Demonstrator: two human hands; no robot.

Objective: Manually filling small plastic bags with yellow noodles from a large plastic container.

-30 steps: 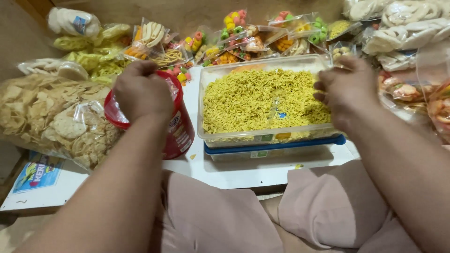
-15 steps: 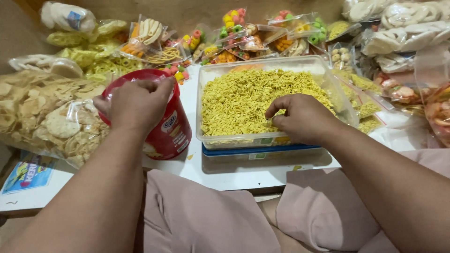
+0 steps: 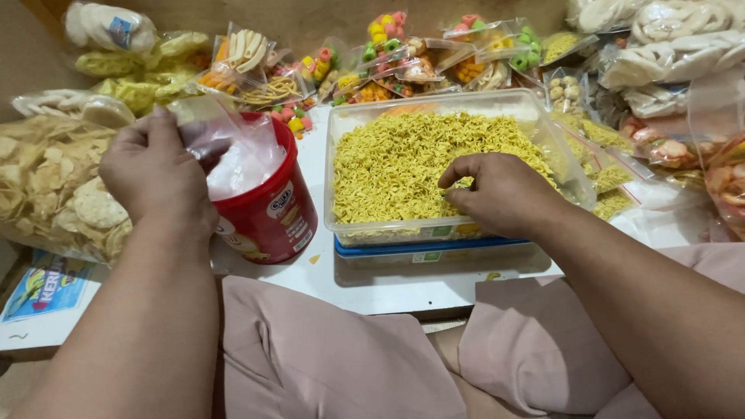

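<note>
Right hand point(image 3: 497, 194) pinching yellow noodles point(image 3: 403, 159) (light, brittle) in tub point(image 3: 578, 174); left hand point(image 3: 155, 174), nine o'clock, gripping limp thin bag point(image 3: 237, 151) over red bucket point(image 3: 272, 213).

red tub point(image 3: 268, 209), yellow noodle crumbs point(image 3: 403, 159)

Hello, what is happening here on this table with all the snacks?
A person sits at a white table. The right hand is pinching into yellow crushed noodles that fill a clear rectangular plastic container. The left hand holds a thin clear plastic bag open over a round red plastic tub. The bag looks empty so far. A big bag of pale round crackers lies to the left, and small packets of colourful snacks lie behind.
</note>
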